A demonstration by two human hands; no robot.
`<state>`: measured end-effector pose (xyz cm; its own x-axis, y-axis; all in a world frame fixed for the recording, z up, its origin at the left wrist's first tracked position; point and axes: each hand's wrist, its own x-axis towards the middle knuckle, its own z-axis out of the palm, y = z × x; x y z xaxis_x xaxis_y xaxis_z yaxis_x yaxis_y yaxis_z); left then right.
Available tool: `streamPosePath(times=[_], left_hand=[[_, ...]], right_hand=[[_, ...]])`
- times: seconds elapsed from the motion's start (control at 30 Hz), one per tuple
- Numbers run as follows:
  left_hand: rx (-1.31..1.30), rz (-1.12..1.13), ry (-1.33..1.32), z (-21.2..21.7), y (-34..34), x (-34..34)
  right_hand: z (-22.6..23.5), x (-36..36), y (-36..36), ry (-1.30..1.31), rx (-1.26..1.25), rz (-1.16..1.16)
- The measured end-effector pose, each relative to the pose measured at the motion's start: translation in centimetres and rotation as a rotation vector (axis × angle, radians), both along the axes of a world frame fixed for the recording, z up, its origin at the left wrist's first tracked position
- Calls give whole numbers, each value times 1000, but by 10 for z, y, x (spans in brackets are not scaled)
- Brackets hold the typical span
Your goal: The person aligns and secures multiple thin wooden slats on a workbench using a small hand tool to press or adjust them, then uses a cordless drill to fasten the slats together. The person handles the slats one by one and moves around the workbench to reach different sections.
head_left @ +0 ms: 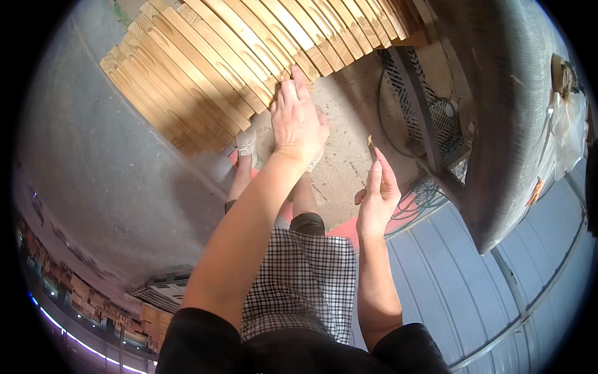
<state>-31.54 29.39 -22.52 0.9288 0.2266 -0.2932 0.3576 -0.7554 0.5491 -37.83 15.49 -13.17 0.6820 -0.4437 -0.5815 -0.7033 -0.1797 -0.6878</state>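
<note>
Pale wooden slats [205, 47] lie side by side in a long row across the top of the head view, with oval recesses cut near their ends. My left hand [291, 124] reaches to the near ends of the slats. Its index finger stretches along one slat and the other fingertips rest at the edge; part of the hand's underside is hidden. Lower and to the right, my right hand [377, 202] is closed in a pinch, apart from the slats. Between its thumb and fingers stands a small thin strip [372, 149], light at the tip, whose kind I cannot make out.
A large grey rounded bulk [517, 124] rises at the right. Beside it are a dark metal bar [418, 109], perforated black sheeting and loose cables [411, 215]. A grey surface [112, 168] spreads at the left. My feet stand on a stained floor [342, 118].
</note>
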Motion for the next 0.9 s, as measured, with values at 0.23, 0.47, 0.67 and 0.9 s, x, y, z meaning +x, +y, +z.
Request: streamPosePath(times=[0.23,0.47,0.67,0.9], left_hand=[[-195,68,-76,3,8,-17],[-52,107,62,7,0,10],[-44,205,133,8,-11,16],[-162,356,246,30,-21,36]], right_hand=[[1,-6,-5,22,18,-9],[-1,-10,-2,11,15,15],[1,-11,-2,29,-7,55],[5,-11,2,7,-34,85]])
